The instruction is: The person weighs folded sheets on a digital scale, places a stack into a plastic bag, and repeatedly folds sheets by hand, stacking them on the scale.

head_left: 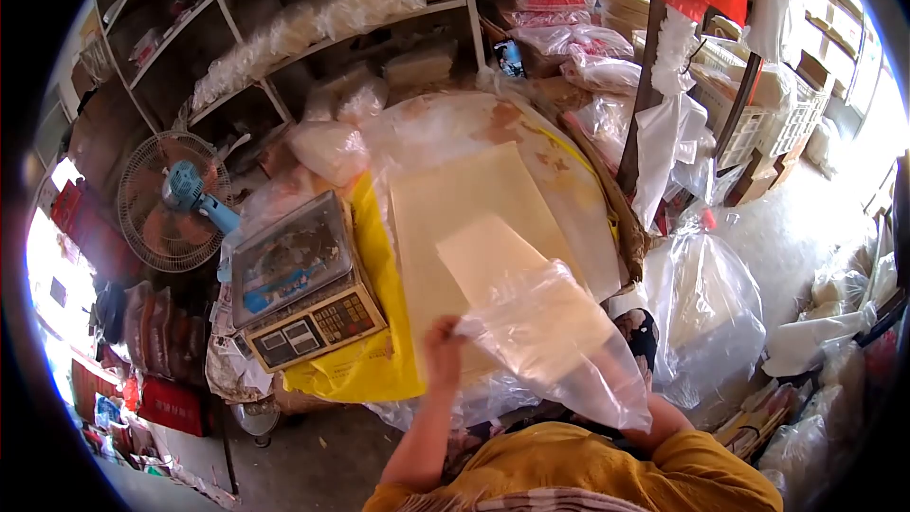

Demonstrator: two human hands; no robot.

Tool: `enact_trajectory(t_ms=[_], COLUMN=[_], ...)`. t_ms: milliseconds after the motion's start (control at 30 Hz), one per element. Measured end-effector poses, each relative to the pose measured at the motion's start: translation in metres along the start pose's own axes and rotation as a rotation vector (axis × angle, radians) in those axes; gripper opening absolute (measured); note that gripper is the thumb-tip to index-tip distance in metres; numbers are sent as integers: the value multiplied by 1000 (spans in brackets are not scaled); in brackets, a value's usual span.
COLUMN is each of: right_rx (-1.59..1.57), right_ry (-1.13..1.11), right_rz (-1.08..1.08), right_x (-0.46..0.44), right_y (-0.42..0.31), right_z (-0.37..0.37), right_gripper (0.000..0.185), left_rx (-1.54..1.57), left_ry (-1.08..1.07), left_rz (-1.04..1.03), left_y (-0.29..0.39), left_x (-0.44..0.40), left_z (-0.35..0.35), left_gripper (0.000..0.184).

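My left hand (443,351) pinches the edge of a clear plastic bag (559,332) near its open end. A pale cream rectangular sheet or thin stack of sheets (488,251) lies partly inside the bag and sticks out at its far end. My right hand (616,370) is behind or under the bag's near right part; the plastic blurs its fingers. Below the bag, a larger cream sheet or stack (445,190) lies flat on the table. I cannot tell what the sheets are made of.
To the left, a weighing scale (308,275) stands on yellow plastic (408,360), with a fan (175,199) beyond it. Shelves (370,33) with plastic-wrapped packs rise behind the table. A large clear bag (706,308) and a wooden post (640,95) are at the right.
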State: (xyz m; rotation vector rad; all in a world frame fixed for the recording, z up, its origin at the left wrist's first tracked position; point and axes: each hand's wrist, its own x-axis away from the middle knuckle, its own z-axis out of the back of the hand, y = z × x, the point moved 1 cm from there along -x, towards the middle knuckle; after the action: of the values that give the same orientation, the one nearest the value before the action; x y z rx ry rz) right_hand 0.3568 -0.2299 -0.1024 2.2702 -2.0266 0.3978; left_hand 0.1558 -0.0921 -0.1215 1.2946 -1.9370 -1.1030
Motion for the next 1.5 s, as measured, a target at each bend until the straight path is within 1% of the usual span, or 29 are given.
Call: enact_trajectory(t_ms=[33,100,200,300,333,367,433,467,500,567,600,633,700,767,800,833,867,900,1000,1067,1133,1200,1267,1300,1367,1433,1467,1500], right_rx=[-16,-41,-90,-121,-104,-74,58,155,299,582,648,735,909,1210,1361,1513,1666,1821,1805,1776,1693,1565,1427,1343,1136,817,1228,1501], right_ry=[-16,-43,-88,-143,-147,-137,-81,-35,24,161,275,368,556,598,618,680,740,798,527,404,386,430,481,484,331,-77,57,20], right_rz=[2,19,52,126,160,195,256,287,331,403,480,510,573,698,756,765,770,774,787,761,756,785,823,850,998,1211,1419,1456], right_x=[1,-1,-6,-20,-28,-37,-54,-62,-71,-86,-89,-97,-122,-132,-136,-141,-145,-150,-165,-170,-164,-155,-144,-138,-125,-106,-94,-90], right_y=[0,0,-3,-17,-24,-33,-48,-55,-62,-71,-68,-68,-71,-76,-79,-82,-84,-86,-90,-85,-74,-64,-63,-68,-71,-61,-62,-65], right_z=[-1,-7,-21,-44,-53,-61,-70,-71,-69,-63,-64,-52,-7,18,28,35,43,49,61,67,56,29,-18,-49,-104,-150,-160,-155], right_gripper=[38,37,36,35,35,35,34,34,31,29,26,23,20,23,26,29,33,36,41,41,40,40,39,39,38,28,32,24], left_rx=[-414,-310,-1117,-768,-638,-402,-167,-386,-601,-851,-890,-928,-1134,-1217,-1198,-1181,-1269,-1312,-1359,-1314,-1160,-939,-741,-680,-708,-941,-1059,-1188], left_ry=[87,-103,-233,-247,-271,-210,-167,-59,49,162,163,164,115,108,127,143,47,3,-22,10,71,148,170,145,16,-201,-326,-460], left_rz=[-121,-538,-799,-223,-89,9,111,14,-90,-122,-47,27,-49,-167,-242,-312,-321,-328,-271,-208,-159,-159,-275,-367,-604,-892,-1063,-1228], left_y=[52,87,84,53,78,77,83,64,25,1,-1,-3,-18,-33,-40,-42,-42,-42,-45,-52,-51,-36,6,37,104,162,188,201], left_x=[-7,-21,-35,-66,-64,-69,-77,-92,-116,-126,-123,-119,-118,-123,-124,-123,-123,-124,-121,-117,-111,-110,-119,-128,-137,-137,-135,-135], left_z=[-35,-64,-107,-83,-92,-88,-83,-62,-28,-11,-12,-11,0,9,12,12,12,11,10,9,2,-13,-48,-74,-121,-156,-169,-169], left_gripper=[35,42,41,43,27,16,14,14,15,15,15,16,16,16,15,15,15,15,15,16,16,16,16,16,16,16,17,17])
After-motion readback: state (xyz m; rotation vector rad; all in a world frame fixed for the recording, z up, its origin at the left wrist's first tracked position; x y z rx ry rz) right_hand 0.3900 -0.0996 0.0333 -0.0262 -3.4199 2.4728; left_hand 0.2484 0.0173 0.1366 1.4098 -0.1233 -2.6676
